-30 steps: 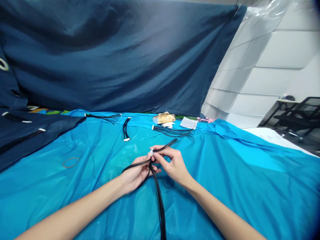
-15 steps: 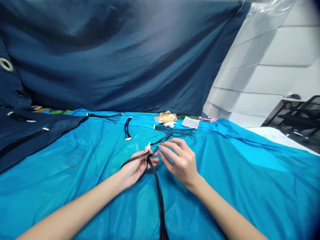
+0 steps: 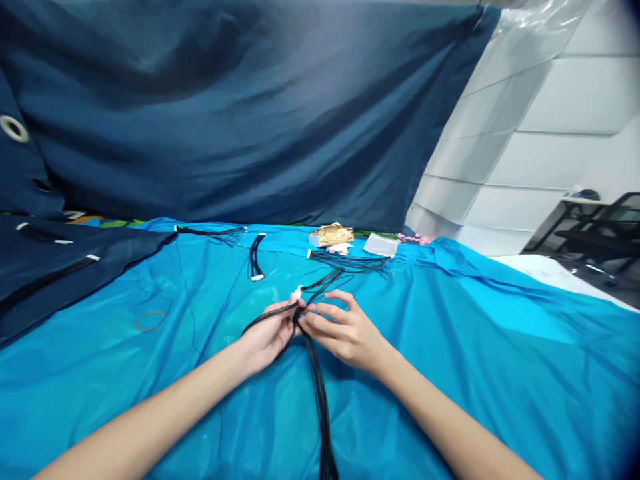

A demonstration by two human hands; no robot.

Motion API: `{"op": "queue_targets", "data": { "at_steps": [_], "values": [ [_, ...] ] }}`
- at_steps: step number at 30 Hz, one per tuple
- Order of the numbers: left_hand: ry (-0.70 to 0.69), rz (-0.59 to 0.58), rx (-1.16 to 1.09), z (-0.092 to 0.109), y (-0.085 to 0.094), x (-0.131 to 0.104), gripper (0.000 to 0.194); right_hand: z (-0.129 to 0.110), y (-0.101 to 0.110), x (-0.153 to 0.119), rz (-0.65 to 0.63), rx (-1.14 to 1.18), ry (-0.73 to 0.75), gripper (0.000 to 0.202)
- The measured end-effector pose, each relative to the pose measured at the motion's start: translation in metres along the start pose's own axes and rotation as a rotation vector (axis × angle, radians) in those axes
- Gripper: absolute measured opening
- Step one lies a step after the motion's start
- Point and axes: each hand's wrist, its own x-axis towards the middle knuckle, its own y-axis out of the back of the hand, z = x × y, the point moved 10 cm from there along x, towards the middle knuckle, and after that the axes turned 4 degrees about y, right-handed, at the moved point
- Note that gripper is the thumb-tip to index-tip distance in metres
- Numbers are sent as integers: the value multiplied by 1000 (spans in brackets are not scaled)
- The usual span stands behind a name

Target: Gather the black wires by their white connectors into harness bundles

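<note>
Hands [image 3: 310,330] grip black wires [image 3: 321,400] — white connector [image 3: 299,292] (small) up top

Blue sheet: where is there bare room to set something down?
The blue sheet is bare right of the right hand, and between the orange loop and left forearm. Crowded: around the left hand and its black wires, and the far edge, with wire bundles and gold wrapper.

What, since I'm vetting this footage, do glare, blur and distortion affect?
Head view: bright glare on the clear plastic film, upper right; pale sheen on the creased blue cloth; black office chair soft, seemingly stretched; right corners darkened.
</note>
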Motion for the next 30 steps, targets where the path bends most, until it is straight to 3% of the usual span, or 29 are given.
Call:
{"op": "queue_targets", "data": {
  "at_steps": [6,10,14,17,19,22,24,27,30],
  "values": [
    [-13,-28,-3,1,-1,3,18,5,-4,-2,-2,31,-27,19],
    [-20,-35,39,2,-3,2,19,30,-2,-6,79,257,-283,15],
    [-17,-17,113,4,-4,-2,18,72,-4,-28,304,717,-772,10],
    [-16,13,130,5,-3,-4,20,98,-9,-59,613,1074,-1124,7],
    [-21,20,138,6,-2,-4,21,111,-8,-77,820,1205,-1258,10],
    [-30,21,145,5,-1,-3,19,126,10,-93,967,1104,-1313,19],
    [-43,9,149,5,0,-2,17,127,32,-93,954,865,-1257,21],
    [-76,-21,169,4,0,-1,14,108,55,-68,742,483,-1060,13],
    [-127,-62,189,5,-3,-1,15,79,38,-34,423,376,-874,8]
  ]
}}
